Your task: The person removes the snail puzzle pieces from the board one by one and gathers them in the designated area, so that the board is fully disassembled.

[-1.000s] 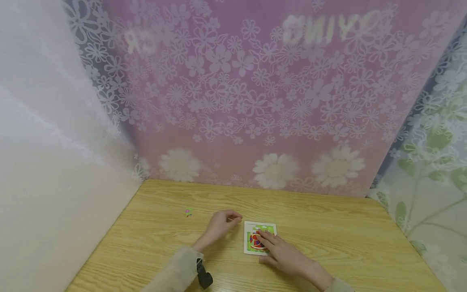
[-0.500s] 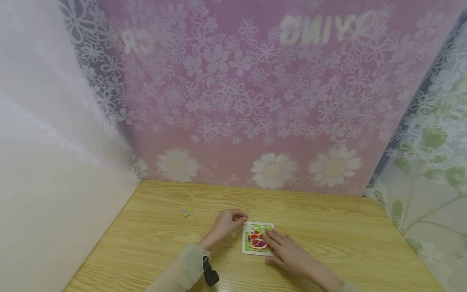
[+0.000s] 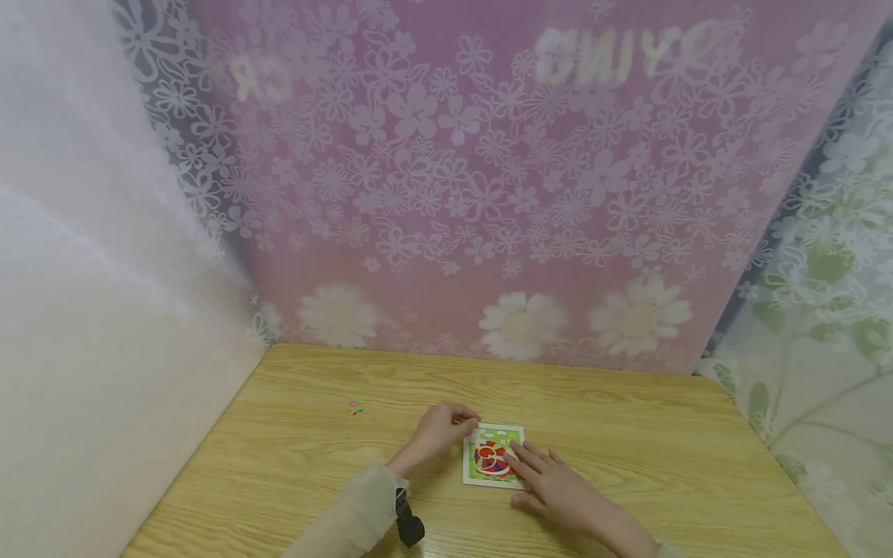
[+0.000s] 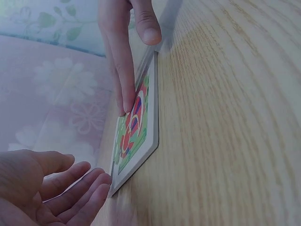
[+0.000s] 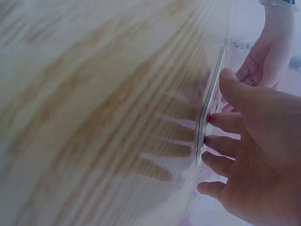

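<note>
Left hand (image 3: 436,431), relaxed, sits at the puzzle's (image 3: 492,457) far-left corner; right hand (image 3: 556,486), fingers extended, seemingly steadies it; next, likely, gentle straightening.

A pink floral backdrop (image 3: 446,194) rises behind the wood-grain table (image 3: 628,418), whitish panel (image 3: 105,310) at left.
</note>
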`<state>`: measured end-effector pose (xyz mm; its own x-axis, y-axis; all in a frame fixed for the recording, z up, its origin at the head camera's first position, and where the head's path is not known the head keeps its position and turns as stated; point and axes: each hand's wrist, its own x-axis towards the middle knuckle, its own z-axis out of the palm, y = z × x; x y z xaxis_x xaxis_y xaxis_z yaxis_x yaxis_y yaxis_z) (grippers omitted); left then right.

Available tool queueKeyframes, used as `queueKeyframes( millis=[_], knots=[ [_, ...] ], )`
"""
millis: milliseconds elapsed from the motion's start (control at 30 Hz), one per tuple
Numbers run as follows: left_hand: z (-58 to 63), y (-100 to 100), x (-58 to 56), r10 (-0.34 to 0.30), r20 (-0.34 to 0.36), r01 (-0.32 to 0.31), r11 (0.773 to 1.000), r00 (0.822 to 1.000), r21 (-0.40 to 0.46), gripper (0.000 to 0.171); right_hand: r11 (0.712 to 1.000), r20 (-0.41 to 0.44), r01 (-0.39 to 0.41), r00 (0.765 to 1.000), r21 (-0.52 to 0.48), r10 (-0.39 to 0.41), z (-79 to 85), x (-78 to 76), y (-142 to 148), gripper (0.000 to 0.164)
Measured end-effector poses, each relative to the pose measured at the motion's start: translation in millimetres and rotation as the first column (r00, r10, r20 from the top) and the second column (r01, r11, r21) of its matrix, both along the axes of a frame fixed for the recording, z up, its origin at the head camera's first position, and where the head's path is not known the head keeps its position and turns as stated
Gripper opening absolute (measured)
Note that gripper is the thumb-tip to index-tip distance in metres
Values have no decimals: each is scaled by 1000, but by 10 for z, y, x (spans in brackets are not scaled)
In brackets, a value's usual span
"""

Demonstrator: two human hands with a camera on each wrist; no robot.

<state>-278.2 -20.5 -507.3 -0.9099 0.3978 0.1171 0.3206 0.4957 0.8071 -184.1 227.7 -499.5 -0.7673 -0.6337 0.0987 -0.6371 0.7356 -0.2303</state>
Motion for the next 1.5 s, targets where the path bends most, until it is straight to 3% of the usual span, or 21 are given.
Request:
queueKeyframes(
  millis=[167,433,733,1500],
  knots=[
    [21,27,0,-10,6,10,1000,1000,-15,20,1000,9,8,1000,11,-8,9,2,-1,63],
    [34,48,-11,-33,102,31,999,994,26,22,1000,2,15,1000,24,-15,35,8,-30,63],
    [26,95,-47,1,150,-5,1000,989,26,21,999,-15,7,1000,53,-6,32,4,-49,64],
    [116,167,-1,2,116,1,1000,993,-22,20,997,-95,2,995,71,5,-17,15,-49,65]
  ],
)
